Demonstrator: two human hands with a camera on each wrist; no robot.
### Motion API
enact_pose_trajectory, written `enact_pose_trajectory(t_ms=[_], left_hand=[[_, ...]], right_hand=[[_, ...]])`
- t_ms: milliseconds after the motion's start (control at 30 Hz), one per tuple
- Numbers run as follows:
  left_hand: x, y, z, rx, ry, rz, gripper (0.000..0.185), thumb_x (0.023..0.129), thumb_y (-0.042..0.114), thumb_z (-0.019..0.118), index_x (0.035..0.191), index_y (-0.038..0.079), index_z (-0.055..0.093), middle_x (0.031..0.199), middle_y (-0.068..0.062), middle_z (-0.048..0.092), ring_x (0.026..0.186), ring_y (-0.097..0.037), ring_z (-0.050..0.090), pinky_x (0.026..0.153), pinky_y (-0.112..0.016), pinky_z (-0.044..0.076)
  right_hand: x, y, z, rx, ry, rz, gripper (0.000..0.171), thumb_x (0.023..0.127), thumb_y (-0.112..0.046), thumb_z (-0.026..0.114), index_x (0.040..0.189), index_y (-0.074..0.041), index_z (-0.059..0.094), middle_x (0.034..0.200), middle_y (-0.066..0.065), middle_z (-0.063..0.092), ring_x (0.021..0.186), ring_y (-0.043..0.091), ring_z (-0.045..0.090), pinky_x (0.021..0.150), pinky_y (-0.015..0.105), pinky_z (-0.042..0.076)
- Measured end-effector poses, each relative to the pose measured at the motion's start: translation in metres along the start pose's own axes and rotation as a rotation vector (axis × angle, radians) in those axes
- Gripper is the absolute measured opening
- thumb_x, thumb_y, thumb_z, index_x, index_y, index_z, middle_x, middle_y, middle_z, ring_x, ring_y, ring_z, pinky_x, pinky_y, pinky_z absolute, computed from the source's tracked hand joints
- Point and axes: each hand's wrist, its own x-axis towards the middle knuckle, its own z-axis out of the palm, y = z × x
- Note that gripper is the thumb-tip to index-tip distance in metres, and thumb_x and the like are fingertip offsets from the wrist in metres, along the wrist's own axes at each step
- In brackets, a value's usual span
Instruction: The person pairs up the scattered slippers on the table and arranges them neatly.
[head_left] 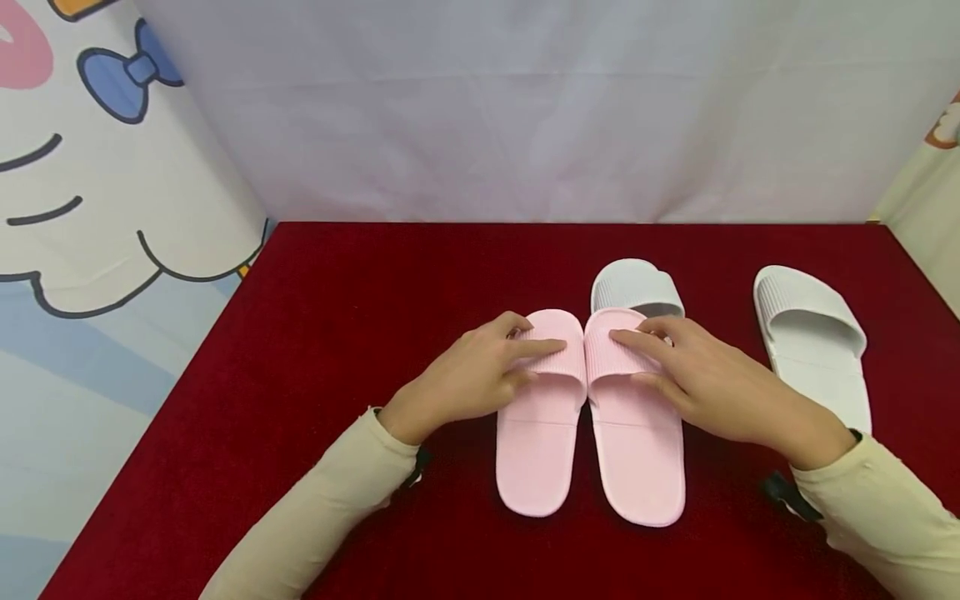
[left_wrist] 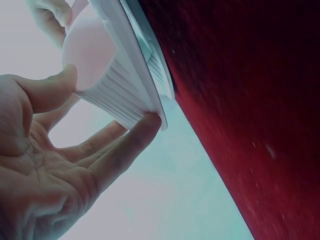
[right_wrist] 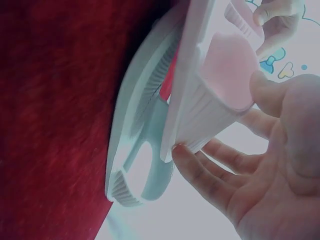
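Note:
Two pink slippers lie side by side in the head view, toes pointing away, inner edges touching near the straps. My left hand [head_left: 480,367] grips the left pink slipper [head_left: 534,467], thumb at the strap's rear edge and other fingers along the strap and outer side. Likewise, my right hand [head_left: 697,379] holds the right pink slipper [head_left: 641,475] by its strap. Both wrist views show the pink soles apart from the red surface, seemingly a little raised. Behind the right pink slipper is a white slipper [head_left: 637,283], its rear part hidden.
Another white slipper [head_left: 817,358] lies to the right, partly behind my right forearm. A red cloth [head_left: 360,300] covers the table. White fabric [head_left: 525,142] hangs at the back, and a cartoon-printed cloth [head_left: 90,233] borders the left side.

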Motion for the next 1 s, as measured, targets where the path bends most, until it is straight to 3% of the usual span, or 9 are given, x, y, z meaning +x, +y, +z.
enact_pose_trajectory(t_ms=[267, 467, 633, 1000], left_hand=[[-0.014, -0.019, -0.009, -0.001, 0.018, -0.023, 0.054, 0.086, 0.001, 0.064, 0.133, 0.028, 0.066, 0.126, -0.014, 0.059, 0.084, -0.019, 0.061, 0.073, -0.03, 0.051], [-0.027, -0.03, -0.014, -0.021, 0.04, -0.071, 0.052, 0.087, 0.003, 0.066, 0.133, 0.027, 0.065, 0.129, -0.015, 0.058, 0.084, -0.022, 0.061, 0.073, -0.032, 0.05], [-0.037, -0.039, -0.016, -0.012, 0.055, -0.111, 0.05, 0.088, 0.005, 0.068, 0.133, 0.026, 0.066, 0.131, -0.016, 0.058, 0.084, -0.023, 0.062, 0.072, -0.034, 0.051], [-0.04, -0.052, -0.014, -0.005, 0.059, -0.115, 0.053, 0.086, 0.001, 0.065, 0.133, 0.026, 0.066, 0.129, -0.016, 0.058, 0.087, -0.026, 0.062, 0.073, -0.036, 0.052]], right_hand=[[0.025, -0.013, 0.005, 0.035, -0.081, 0.072, 0.043, 0.099, -0.022, 0.06, 0.141, -0.018, 0.055, 0.128, 0.013, 0.056, 0.109, 0.028, 0.061, 0.079, 0.044, 0.055], [0.045, -0.019, 0.014, 0.04, -0.046, -0.002, 0.042, 0.096, -0.014, 0.063, 0.138, -0.012, 0.057, 0.121, 0.015, 0.059, 0.105, 0.029, 0.06, 0.085, 0.044, 0.052], [0.06, -0.023, 0.021, 0.043, -0.055, -0.03, 0.042, 0.096, -0.016, 0.064, 0.138, -0.013, 0.057, 0.121, 0.015, 0.059, 0.106, 0.031, 0.059, 0.087, 0.045, 0.051], [0.074, -0.024, 0.029, 0.063, -0.07, -0.042, 0.042, 0.096, -0.014, 0.063, 0.137, -0.009, 0.057, 0.119, 0.017, 0.059, 0.104, 0.033, 0.059, 0.092, 0.046, 0.049]])
